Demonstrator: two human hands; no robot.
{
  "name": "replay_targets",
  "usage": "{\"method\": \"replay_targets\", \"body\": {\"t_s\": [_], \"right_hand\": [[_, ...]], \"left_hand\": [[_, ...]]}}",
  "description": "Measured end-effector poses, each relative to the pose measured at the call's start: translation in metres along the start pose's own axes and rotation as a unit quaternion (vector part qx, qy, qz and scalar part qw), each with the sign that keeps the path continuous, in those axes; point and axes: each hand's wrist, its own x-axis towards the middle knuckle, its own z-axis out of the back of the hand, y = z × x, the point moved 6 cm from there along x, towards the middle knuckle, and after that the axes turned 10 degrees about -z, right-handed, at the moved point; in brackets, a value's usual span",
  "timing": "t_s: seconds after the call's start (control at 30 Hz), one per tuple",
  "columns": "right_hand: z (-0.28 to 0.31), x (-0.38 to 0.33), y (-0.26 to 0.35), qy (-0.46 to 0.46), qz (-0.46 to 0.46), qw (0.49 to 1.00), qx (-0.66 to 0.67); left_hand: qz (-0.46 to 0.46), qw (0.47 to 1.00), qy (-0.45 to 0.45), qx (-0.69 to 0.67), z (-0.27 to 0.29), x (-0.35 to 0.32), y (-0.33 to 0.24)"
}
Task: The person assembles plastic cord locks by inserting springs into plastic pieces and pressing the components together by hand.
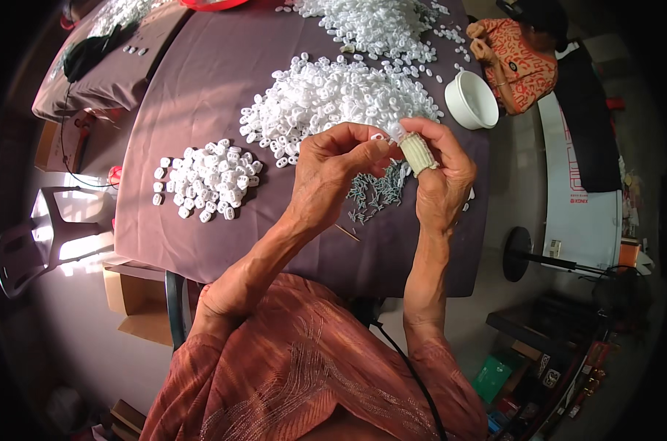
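Both my hands meet above the table, in front of a large heap of small white oval plastic pieces [341,95]. My left hand [326,165] pinches a small white plastic piece [378,137] between thumb and forefinger. On the thumb of my right hand [445,176] sits a pale ribbed finger cover [418,153]. That hand is closed in a pinch at the left fingertips; a whitish, partly see-through bit shows there, too small to name. Below my hands lies a pile of small grey screws [377,192], partly hidden by my fingers. A smaller pile of white pieces [214,180] lies to the left.
A brown cloth covers the table [275,246]. At its right edge stands a white tub [471,101], near a seated person in an orange patterned shirt [521,62]. More white pieces [381,26] lie at the back. A thin stick [347,233] rests near the screws.
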Motion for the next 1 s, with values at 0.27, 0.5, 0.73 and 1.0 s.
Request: {"method": "replay_targets", "body": {"t_s": [0.27,0.5,0.73,1.0], "right_hand": [[-0.0006,0.0004,0.0014,-0.008,0.003,1.000,-0.012],[-0.0008,-0.0018,0.0033,-0.012,0.031,0.998,-0.050],[0.0004,-0.0055,0.0048,-0.011,0.051,0.996,-0.076],[0.0011,-0.0067,0.0043,-0.025,0.044,0.997,-0.057]], "left_hand": [[-0.004,1.000,0.007,0.020,0.0003,0.0009,-0.0012],[0.000,1.000,0.005,0.014,0.0000,-0.0001,-0.0007],[-0.005,1.000,0.001,0.017,-0.0002,-0.0011,-0.0005],[0.009,1.000,0.007,-0.029,0.0012,-0.0001,0.0046]]}}
